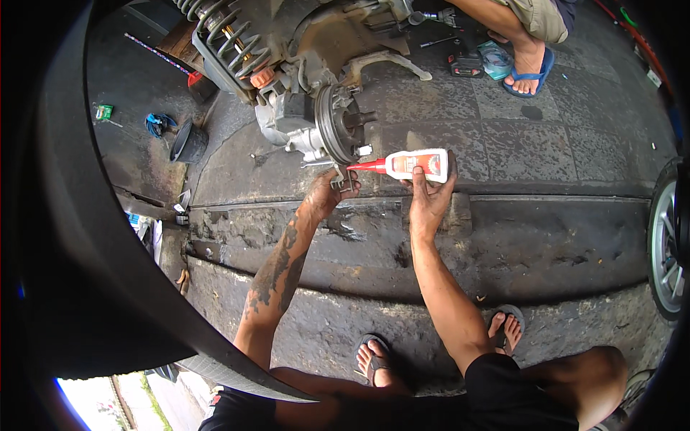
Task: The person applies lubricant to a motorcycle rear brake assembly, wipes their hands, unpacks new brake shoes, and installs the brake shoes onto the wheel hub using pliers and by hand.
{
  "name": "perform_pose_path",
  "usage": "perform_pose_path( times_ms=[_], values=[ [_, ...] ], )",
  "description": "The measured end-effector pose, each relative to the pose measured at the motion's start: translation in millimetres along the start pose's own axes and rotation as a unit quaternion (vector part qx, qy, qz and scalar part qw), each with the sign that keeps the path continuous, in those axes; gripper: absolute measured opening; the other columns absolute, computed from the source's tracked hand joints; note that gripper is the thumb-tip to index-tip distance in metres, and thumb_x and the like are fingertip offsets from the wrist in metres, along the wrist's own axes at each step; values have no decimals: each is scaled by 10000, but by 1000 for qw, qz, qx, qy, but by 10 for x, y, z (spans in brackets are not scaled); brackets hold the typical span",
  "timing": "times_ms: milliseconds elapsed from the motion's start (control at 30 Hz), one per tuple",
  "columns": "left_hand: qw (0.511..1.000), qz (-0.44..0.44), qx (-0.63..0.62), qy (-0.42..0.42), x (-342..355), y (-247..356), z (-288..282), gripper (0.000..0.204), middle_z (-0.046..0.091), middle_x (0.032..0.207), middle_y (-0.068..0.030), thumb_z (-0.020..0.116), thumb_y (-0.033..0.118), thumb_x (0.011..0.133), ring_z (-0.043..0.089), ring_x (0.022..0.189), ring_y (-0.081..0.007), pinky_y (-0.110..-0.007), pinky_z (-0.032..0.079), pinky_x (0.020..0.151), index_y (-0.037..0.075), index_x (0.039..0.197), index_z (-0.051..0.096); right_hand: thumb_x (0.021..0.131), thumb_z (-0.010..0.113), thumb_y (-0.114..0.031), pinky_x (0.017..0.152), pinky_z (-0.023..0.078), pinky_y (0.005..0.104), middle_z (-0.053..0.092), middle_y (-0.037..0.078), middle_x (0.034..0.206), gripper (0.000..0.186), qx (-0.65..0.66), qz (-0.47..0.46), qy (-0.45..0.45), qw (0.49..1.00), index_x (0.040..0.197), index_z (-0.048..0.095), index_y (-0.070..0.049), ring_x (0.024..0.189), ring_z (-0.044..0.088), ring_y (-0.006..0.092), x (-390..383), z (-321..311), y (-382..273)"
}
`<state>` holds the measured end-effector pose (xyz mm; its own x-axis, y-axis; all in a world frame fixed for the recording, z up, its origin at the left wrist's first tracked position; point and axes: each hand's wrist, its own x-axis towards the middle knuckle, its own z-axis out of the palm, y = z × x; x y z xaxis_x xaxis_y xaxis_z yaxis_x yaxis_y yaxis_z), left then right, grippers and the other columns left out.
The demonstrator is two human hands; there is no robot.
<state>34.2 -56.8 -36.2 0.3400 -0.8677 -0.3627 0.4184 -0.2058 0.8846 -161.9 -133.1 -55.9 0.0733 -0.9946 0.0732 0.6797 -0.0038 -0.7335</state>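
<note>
My right hand (pixel 430 197) is wrapped round a white squeeze bottle (pixel 399 165) with a red and orange label. The bottle lies tipped sideways, and its long red nozzle (pixel 369 167) points left. Just under the nozzle tip, my left hand (pixel 329 194) pinches a small bent metal bracket (pixel 338 176). Whether the nozzle touches the bracket cannot be made out. Right above both hands sits a round grey brake disc (pixel 332 123) with a hub shaft sticking out to the right. A greyish metal caliper (pixel 307 142) is next to the disc.
A coil spring (pixel 233 43) and rusty suspension parts rise at the top. A person's foot in a blue sandal (pixel 530 75) stands at the upper right, beside a black battery pack (pixel 466 66). A black bucket (pixel 190 141) stands left; a wheel (pixel 667 244) is far right.
</note>
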Motion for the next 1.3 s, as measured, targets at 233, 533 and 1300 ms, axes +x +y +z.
perform_pose_path(
  times_ms=[233, 533, 1300],
  values=[
    [1000, 12, 10, -5, -81, 76, -85, 351, 602, 941, -93, 549, 316, 887, 612, 852, -252, -369, 538, 764, 37, 1099, 539, 882, 601, -99, 750, 575, 310, 495, 170, 1182, 644, -8, -2, -3, 1000, 1385, 203, -48, 992, 581, 216, 2, 115, -16],
    [998, -4, -56, -6, -29, -35, -105, 276, 610, 907, -89, 574, 273, 883, 625, 860, -263, -387, 541, 769, 46, 1039, 556, 886, 604, -118, 679, 570, 286, 501, 148, 1162, 662, 42, 45, 16, 998, 1390, 181, -45, 941, 583, 190, -44, -32, 11],
    [1000, -1, 0, 31, -245, -169, -293, 331, 592, 956, -84, 493, 380, 926, 572, 914, -223, -384, 458, 833, 72, 1036, 539, 881, 603, -86, 656, 565, 263, 529, 120, 1120, 628, 72, 50, 71, 994, 1370, 209, -79, 904, 594, 161, -41, -16, 48]
  ],
)
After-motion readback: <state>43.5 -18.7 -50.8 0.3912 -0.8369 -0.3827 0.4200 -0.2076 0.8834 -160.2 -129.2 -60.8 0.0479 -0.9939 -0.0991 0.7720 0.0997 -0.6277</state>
